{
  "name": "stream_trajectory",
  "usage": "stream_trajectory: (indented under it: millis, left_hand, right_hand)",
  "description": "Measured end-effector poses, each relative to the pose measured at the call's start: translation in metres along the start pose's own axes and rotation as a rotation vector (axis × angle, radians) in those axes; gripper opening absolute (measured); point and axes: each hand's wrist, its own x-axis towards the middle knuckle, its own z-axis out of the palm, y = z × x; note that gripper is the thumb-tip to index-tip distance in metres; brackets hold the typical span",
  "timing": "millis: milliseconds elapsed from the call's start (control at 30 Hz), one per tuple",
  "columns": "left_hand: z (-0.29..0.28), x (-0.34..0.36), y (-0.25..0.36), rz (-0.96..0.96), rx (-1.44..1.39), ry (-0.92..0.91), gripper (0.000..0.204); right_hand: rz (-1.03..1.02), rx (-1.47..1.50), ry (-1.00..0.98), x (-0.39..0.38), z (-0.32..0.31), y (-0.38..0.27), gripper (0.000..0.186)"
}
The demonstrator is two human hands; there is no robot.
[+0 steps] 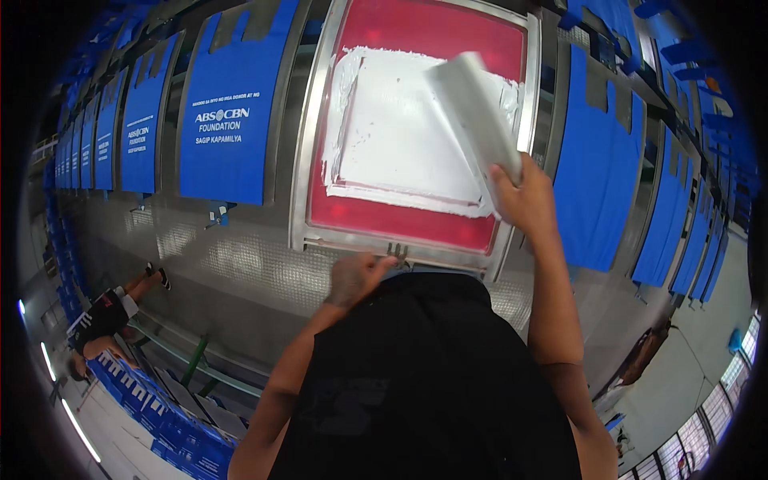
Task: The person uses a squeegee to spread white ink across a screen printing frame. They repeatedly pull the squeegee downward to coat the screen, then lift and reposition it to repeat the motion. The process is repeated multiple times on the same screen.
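My right hand (pixel 518 194) grips a long grey metal squeegee (pixel 472 112), which slants over the right half of a screen-printing screen. The screen has a red mesh (pixel 428 28) inside a silver frame (pixel 528 96), with white ink (pixel 392 128) spread in a broad rectangle across its middle. My left hand (pixel 358 276) is at the frame's bottom edge beside a small metal bracket (pixel 396 251), fingers curled; what they hold, if anything, is hard to make out.
Blue printed fabric pieces (pixel 224 164) lie on boards in rows to either side, with plain blue ones (pixel 596 176) at right. A person in dark clothing (pixel 104 320) works at another blue-covered row at lower left. Windows (pixel 696 440) show at lower right.
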Motion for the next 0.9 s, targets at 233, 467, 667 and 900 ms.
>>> stream_trajectory:
  millis: [233, 467, 667, 900]
  left_hand:
    - [-0.074, 0.063, -0.098, -0.283, -0.210, 0.816, 0.055]
    - [-0.043, 0.022, -0.018, -0.444, -0.272, 0.689, 0.067]
    - [0.030, 0.011, 0.051, -0.337, -0.378, 0.602, 0.059]
    - [0.103, 0.034, 0.161, -0.195, -0.413, 0.339, 0.062]
  right_hand:
    - [0.417, 0.915, -0.361, 0.044, 0.005, 0.108, 0.046]
    - [0.414, 0.970, -0.335, 0.032, -0.019, 0.142, 0.045]
    - [0.445, 0.972, -0.052, -0.029, -0.097, 0.218, 0.045]
    - [0.519, 0.943, 0.202, -0.076, -0.180, 0.330, 0.058]
